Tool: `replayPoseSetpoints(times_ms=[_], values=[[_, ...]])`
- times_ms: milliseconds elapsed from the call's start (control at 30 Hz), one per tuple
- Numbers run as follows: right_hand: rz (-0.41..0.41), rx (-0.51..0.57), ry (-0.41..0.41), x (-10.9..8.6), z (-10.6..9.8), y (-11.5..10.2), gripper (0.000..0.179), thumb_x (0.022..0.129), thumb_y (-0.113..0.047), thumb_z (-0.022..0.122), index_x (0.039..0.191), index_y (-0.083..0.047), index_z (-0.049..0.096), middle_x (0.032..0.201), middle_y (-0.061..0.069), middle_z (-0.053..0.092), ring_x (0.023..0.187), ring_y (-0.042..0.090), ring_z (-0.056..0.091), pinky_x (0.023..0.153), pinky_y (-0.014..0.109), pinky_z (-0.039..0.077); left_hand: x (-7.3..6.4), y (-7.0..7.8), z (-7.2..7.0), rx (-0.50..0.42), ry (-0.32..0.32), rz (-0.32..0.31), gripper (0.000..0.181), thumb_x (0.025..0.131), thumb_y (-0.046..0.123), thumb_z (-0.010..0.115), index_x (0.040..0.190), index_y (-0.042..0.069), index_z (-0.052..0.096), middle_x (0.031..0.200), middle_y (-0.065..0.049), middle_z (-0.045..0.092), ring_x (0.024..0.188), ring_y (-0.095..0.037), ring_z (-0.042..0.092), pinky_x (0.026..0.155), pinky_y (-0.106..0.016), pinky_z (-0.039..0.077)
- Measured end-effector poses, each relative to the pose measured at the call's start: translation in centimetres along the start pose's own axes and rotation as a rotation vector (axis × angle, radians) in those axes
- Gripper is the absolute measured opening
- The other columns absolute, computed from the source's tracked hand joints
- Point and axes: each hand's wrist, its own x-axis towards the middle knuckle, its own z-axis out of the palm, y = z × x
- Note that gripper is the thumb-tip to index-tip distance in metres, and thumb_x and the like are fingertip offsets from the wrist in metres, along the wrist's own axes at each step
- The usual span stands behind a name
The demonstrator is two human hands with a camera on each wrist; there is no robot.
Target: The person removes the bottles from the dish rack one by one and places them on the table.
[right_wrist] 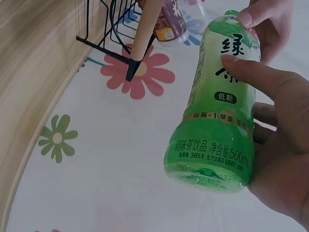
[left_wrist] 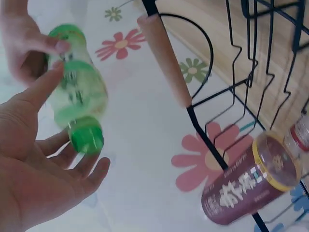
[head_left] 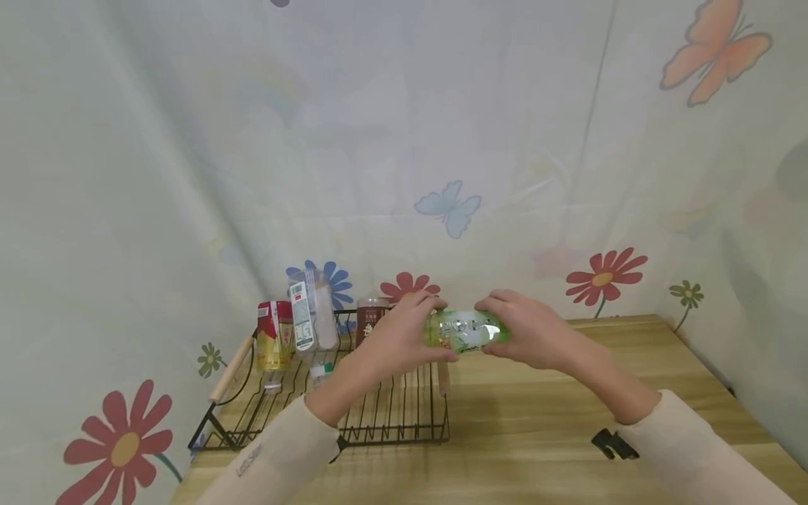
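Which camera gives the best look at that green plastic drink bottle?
The right wrist view: there the green plastic drink bottle is large, its printed label sharp. The left wrist view shows it blurred, green cap visible; the head view shows it small, held sideways between the bare left hand and bare right hand.

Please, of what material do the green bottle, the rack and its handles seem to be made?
Green bottle: probably glossy plastic, as its translucent base catches highlights.
Rack: likely coated metal, as its thin bent rods look evenly black.
Handles: perhaps smooth wood, being tan; grain is unclear.
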Motion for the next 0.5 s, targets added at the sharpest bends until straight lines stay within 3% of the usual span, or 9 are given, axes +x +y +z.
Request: replayPoseSetpoints(times_ms=[133,300,500], values=[[0.019,0.038,-0.003,-0.5,-0.8,1.0,0.063,0.079,-0.022,0.096,0.133,-0.004,0.068,0.12,0.007,0.066,0.097,0.021,0.063,0.082,0.038,0.06,-0.6,-1.0,-1.0,-0.096,0.026,-0.045,0.089,0.077,0.058,0.091,0.149,0.017,0.058,0.146,0.0,0.057,0.134,-0.022,0.055,0.109,-0.047,0.051],[0.037,0.096,0.001,-1.2,-2.3,2.4,0.061,0.081,-0.02,0.095,0.134,-0.007,0.068,0.12,0.004,0.065,0.096,0.019,0.061,0.081,0.036,0.059,-1.5,-2.6,-1.9,-0.201,0.08,-0.11,0.084,0.077,0.055,0.092,0.145,0.018,0.06,0.143,0.0,0.058,0.132,-0.022,0.058,0.109,-0.048,0.05],[0.04,0.122,0.088,-2.8,-4.3,4.1,0.059,0.081,-0.018,0.095,0.133,-0.009,0.069,0.121,0.004,0.065,0.098,0.02,0.061,0.08,0.037,0.057,-2.5,-4.7,-2.7,-0.238,0.125,-0.152,0.086,0.079,0.056,0.09,0.147,0.014,0.058,0.141,-0.003,0.059,0.132,-0.027,0.059,0.108,-0.05,0.051]])
